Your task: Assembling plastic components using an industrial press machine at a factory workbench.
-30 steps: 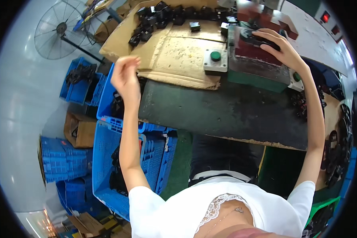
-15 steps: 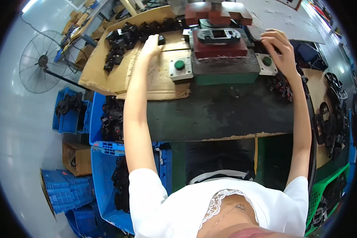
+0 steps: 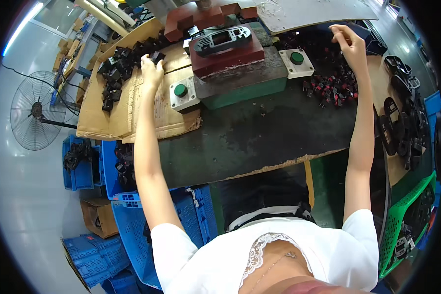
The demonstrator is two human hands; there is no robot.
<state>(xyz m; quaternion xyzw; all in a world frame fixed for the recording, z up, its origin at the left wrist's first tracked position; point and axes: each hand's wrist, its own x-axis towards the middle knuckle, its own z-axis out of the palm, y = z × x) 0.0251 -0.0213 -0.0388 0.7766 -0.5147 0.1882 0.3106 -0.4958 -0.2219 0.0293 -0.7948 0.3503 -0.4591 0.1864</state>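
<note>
At the back left, my left hand (image 3: pixel 152 74) is closed around a small black block-like part (image 3: pixel 157 57), its fingertips on the part's side. Many similar black parts (image 3: pixel 115 73) lie heaped beside it on a cardboard sheet (image 3: pixel 176 122). My right hand (image 3: pixel 350 46) hangs over small black and red parts (image 3: pixel 335 88) at the back right, fingers bent and apart, with nothing visible in them. Between the hands, a grey-and-black oblong casing (image 3: pixel 223 40) rests on the dark red block (image 3: pixel 230 61) of a press, below its red upper block (image 3: pixel 206 19).
Green push buttons on white boxes, one left (image 3: pixel 180 90) and one right (image 3: pixel 296 58), flank the press. Blue crates (image 3: pixel 132 220) stand at lower left, a green crate (image 3: pixel 392 240) at lower right. Black casings (image 3: pixel 402 122) lie on cardboard at the right. A fan (image 3: pixel 36 110) stands far left.
My view has shifted, so the bench appears turned and further left. My right hand has moved from above the right button to over the black and red parts. My left hand stays by the black parts.
</note>
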